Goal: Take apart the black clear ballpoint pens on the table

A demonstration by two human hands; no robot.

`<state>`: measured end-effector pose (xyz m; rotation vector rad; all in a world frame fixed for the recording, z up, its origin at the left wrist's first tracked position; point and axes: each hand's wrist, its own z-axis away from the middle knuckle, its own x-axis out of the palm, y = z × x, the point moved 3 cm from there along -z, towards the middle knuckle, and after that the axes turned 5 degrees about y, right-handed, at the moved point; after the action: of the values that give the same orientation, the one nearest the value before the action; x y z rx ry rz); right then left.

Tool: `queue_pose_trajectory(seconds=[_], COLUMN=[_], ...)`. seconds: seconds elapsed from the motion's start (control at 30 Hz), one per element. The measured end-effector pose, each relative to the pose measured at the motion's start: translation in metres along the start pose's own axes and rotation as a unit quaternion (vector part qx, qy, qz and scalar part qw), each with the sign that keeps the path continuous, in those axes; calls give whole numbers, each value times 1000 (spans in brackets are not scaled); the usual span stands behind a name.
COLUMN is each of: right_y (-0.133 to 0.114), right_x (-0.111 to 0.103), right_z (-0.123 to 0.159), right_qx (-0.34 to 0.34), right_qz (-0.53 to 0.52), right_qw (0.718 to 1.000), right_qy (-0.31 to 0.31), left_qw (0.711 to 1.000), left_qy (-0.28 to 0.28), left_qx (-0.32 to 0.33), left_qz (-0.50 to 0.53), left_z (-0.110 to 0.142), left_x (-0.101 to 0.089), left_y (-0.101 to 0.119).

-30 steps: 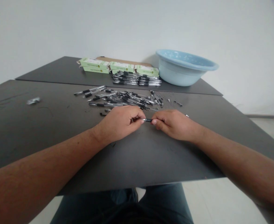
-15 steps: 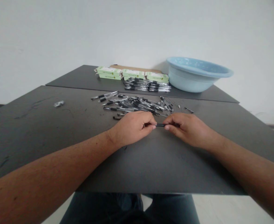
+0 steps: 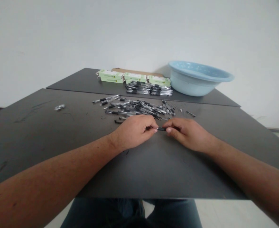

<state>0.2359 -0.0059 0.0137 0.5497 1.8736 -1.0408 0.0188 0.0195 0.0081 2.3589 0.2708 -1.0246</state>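
Everything on the table (image 3: pixel 163 171) sits further right and slightly lower in the frame than a second ago, both hands with it, as the view has swung. Just right of centre, the left hand (image 3: pixel 138 129), nearly closed, pinches the left part of a dark pen (image 3: pixel 161 129) between thumb and forefinger; the right hand (image 3: pixel 189 133) has thumb and fingers closed on the right part, leaving only a short length showing between them. Below the hands, a wide stretch of dark surface runs down to the near edge at bottom centre, with jeans (image 3: pixel 130 212) beneath. More room spreads leftward to a small clear bundle (image 3: pixel 59 107), well apart from the left hand. Above, it is tighter: a loose heap of pens (image 3: pixel 141 107) begins just beyond the fingers, and a short thin piece (image 3: pixel 191 114) lies above the right hand. Past a seam (image 3: pixel 82 91) sit stacked pens (image 3: pixel 150 88), green boxes (image 3: pixel 111 76) and, upper right, a blue basin (image 3: pixel 194 86), its rim reaching past the right edge.
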Motion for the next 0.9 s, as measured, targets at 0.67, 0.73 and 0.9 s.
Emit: queue_pose_trajectory(seconds=[0.67,0.73,0.9], right_y=[1,2,0], right_x=[1,2,4], right_z=[0,0,0], right_qx=[5,4,-26], right_qz=[-1,6,-18], right_qw=[1000,1000,998], right_qy=[-11,-18,-51], left_qw=[1000,1000,1000], left_qy=[-2,0,2], left_qx=[0,1,4], left_qz=[-11,-11,-9], left_z=[1,1,1], left_x=[2,2,1], left_y=[-1,0,-1])
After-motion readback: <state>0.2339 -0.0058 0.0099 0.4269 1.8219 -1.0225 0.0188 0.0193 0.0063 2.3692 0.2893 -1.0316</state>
